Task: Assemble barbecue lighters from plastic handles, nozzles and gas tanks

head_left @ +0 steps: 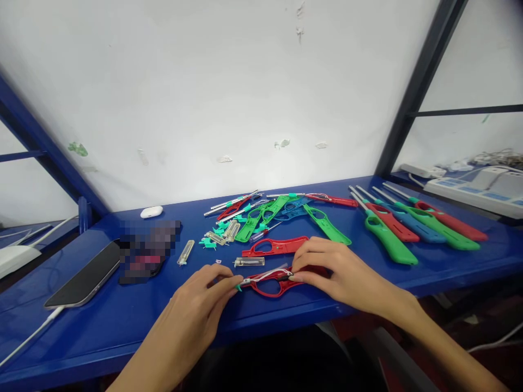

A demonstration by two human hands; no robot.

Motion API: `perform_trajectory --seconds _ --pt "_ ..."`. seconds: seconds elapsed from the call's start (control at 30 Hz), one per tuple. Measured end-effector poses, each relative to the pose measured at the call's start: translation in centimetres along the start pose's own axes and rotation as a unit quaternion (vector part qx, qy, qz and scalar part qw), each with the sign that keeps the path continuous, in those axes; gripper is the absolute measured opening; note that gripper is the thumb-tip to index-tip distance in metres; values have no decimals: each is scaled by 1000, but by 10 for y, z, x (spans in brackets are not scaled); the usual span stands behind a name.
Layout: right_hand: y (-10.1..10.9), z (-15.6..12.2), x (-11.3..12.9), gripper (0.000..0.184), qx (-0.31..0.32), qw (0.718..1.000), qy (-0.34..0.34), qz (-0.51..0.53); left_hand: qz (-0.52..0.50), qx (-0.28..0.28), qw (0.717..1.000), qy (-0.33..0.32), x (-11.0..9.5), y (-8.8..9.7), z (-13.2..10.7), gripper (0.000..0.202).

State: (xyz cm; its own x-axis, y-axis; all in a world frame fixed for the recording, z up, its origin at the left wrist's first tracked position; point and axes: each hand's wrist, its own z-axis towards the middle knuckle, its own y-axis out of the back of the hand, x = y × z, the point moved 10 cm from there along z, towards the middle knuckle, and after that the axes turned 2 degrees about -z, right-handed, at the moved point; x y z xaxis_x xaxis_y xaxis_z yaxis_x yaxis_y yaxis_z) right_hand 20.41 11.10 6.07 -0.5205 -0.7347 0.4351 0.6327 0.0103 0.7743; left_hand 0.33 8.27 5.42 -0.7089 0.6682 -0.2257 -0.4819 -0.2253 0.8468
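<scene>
Red casing (pixel 285 286) between both hands (pixel 204 294) (pixel 327 267)

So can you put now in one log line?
left hand: holding red handle, left end; right hand: holding its right part; white wires: showing

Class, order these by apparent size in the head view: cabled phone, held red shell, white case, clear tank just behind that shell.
1. Cabled phone
2. Held red shell, partly covered
3. Clear tank and white case: too alike to rank
</scene>
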Motion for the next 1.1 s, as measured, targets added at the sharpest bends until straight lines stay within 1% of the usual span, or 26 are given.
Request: perform_trajectory --seconds 0.1,0.27,0.47,0.53,0.63,0.73,0.8,0.97,1.1 --pt "1 -1 1 12 -7 1000 5 1 8 -3 1000 2 0 1 1 31" --pt "1 -2 3 12 -12 1000 15 -5 14 9 1000 10 0 -1 1 32" --pt "3 -2 6 11 -16 999 26 -31 46 44 998 15 1 -7 1 39" --pt "2 -3 6 11 -15 999 27 -35 45 62 997 24 4 -12 0 44" --pt "2 -2 6 12 -16 999 30 -35 48 87 994 37 8 -19 -4 61" --pt "1 -2 7 12 -14 999 29 -34 75 98 992 39 10 -24 -6 78" --pt "1 -2 8 10 -11 999 26 -35 93 100 990 30 9 -27 -5 85" --pt "2 -4 11 9 0 999 24 -28 95 95 991 -7 4 -28 -3 86" --pt "2 -4 12 13 2 999 29 -29 92 94 991 -3 5 -28 -4 86"
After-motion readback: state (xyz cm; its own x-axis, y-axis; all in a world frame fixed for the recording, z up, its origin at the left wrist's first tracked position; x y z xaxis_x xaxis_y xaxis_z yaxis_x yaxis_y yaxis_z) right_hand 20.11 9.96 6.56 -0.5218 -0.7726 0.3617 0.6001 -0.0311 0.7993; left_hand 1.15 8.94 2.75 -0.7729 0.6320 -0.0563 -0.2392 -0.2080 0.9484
